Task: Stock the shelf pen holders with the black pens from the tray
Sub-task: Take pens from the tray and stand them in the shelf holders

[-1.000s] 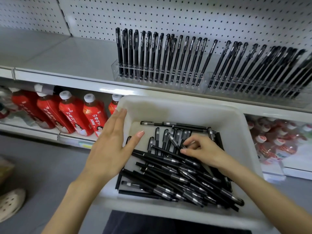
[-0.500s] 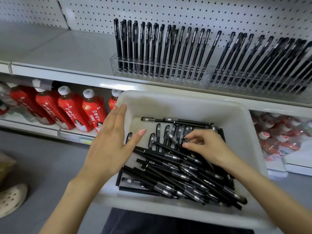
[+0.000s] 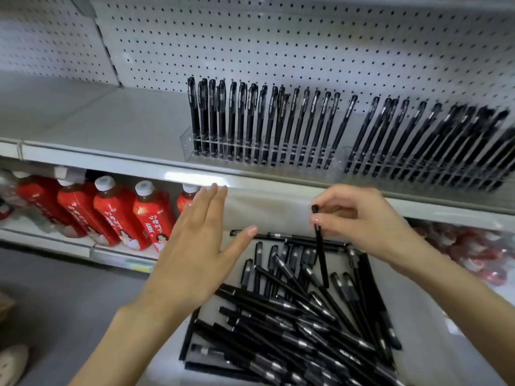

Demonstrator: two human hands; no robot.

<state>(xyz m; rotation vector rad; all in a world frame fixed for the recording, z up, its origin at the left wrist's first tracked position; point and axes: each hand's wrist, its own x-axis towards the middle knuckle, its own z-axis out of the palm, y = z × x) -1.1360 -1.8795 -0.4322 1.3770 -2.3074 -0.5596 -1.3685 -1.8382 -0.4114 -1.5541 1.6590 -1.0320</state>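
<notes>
As it is hanging upright, black pen [image 3: 321, 254]: right hand [image 3: 362, 221] fingers [image 3: 334, 220] are pinching its top.
Left hand [image 3: 195, 246]: fingers lying straight, empty.
Pen holder [image 3: 259, 158]: best aiming it straight into a free slot.

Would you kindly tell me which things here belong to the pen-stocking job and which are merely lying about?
Job: right hand pinching a black pen; left hand, open by the tray; loose pens in it; clear pen holders on the shelf.
Lying about: red bottles on the lower shelf; pegboard; a shoe on the floor.
</notes>
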